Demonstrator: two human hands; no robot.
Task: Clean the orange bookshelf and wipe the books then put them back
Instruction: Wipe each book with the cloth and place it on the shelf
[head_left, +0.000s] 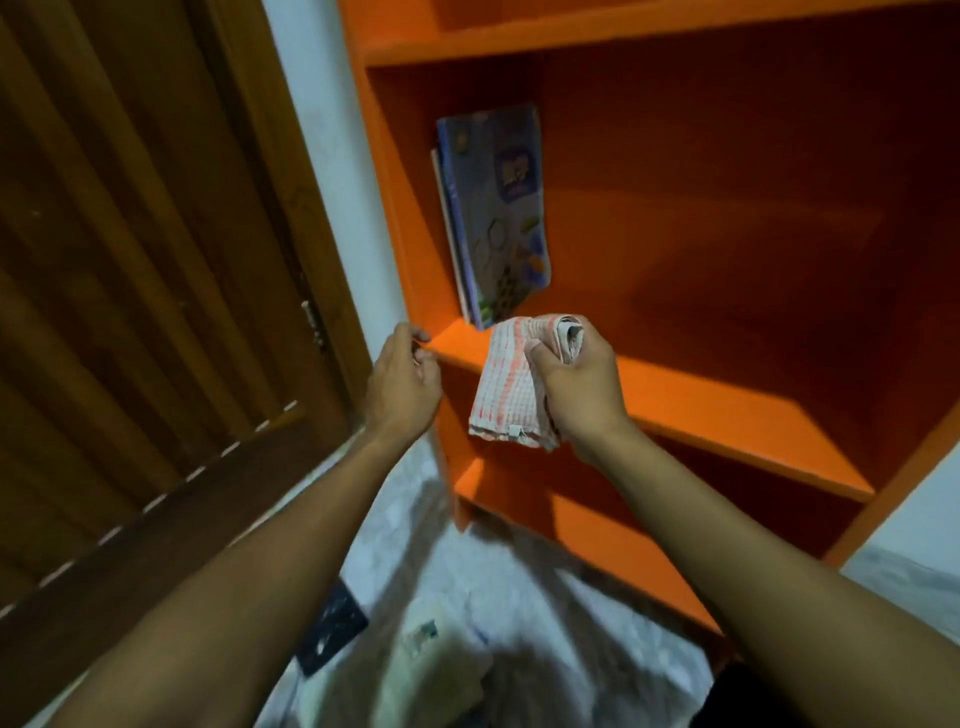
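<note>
Both hands at the front of a bright orange wooden bookshelf (675, 395), a cloth in the right.

The right hand (574, 387) has its fingers curled tight round a folded white cloth with faint orange-red checks (506, 389), which hangs down in front of the shelf edge. The left hand (402, 382), at nine o'clock from the cloth and just beside it, holds nothing; its fingers are loosely bent, the tips close to the shelf's front left corner. At twelve o'clock from the cloth a few thin blue-covered books (493, 213) stand on that shelf, leaning against the left side panel. A dark brown wooden door (135, 291) fills the left. Blurred papers (436, 665) lie on the floor at six o'clock.
</note>
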